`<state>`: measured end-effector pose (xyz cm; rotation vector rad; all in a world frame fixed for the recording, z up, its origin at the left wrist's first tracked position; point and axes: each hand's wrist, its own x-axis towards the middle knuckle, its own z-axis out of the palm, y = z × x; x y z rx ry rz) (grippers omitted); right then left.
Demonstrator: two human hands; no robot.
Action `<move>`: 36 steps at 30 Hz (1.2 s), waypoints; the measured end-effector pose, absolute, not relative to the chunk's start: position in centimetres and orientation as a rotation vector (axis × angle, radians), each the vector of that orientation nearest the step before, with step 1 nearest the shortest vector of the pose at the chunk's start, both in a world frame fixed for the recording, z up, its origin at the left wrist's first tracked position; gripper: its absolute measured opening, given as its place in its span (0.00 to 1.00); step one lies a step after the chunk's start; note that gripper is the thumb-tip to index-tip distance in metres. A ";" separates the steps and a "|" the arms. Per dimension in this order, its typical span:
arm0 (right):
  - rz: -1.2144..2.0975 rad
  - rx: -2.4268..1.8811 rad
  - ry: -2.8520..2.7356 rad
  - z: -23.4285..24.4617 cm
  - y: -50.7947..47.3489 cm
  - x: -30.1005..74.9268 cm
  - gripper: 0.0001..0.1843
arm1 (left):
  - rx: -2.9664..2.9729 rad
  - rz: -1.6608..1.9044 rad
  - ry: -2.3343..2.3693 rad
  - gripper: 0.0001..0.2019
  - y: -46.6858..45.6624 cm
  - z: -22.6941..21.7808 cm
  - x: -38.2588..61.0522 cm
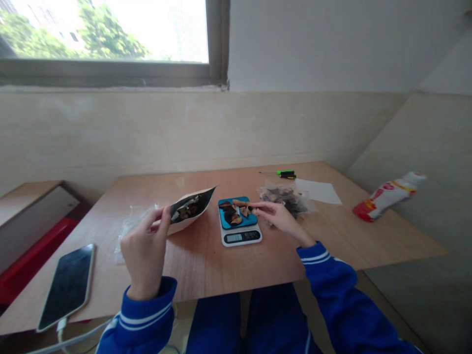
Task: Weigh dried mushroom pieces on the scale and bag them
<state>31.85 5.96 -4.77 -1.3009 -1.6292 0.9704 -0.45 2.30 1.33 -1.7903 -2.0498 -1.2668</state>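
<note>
Desk: pale wood [206, 265] below a window [110, 29], plain walls around.
Scale: small, white [241, 236], mid-desk, its blue plate carrying the dried pieces [233, 214].
Pouch: held off the desk [191, 209], just left of the scale, mouth open toward it, contents showing.
Left hand: raised [145, 250], fingers [159, 219] pinched on the pouch's near edge.
Right hand: at the plate's right side [280, 219], fingers narrow, tips at a dried piece; whether it is gripped I cannot tell.
Handling: the pouch looks light and crinkly and would probably sag from one corner, so a side seam near the mouth suits best. The pieces seem dry, brittle and very light; take them singly by the edges.
Nearby: clear bag [287, 199], phone [68, 285], bottle [387, 196].
</note>
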 end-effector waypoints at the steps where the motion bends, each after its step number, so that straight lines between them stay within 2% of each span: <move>1: 0.969 -1.271 -1.661 -5.2 6.1 31.7 0.19 | -1.792 -1.271 -2.052 0.12 2.3 1.3 -0.4; 5: 0.888 -1.208 -1.822 -5.7 7.2 30.6 0.18 | -1.761 -1.272 -2.075 0.12 2.2 1.3 0.0; 11: 0.807 -1.223 -1.893 -5.2 9.2 29.2 0.22 | -1.752 -1.261 -2.095 0.13 2.0 1.4 0.1; 18: 0.811 -1.282 -1.690 -5.2 7.7 31.3 0.22 | -1.774 -1.260 -2.085 0.12 1.8 1.4 0.0; 25: 0.795 -1.362 -1.518 -7.9 5.4 33.1 0.23 | -1.754 -1.291 -2.079 0.12 1.8 1.2 0.1; 36: 0.764 -1.326 -1.439 -10.4 6.9 30.4 0.16 | -1.758 -1.309 -2.094 0.11 1.7 1.2 0.0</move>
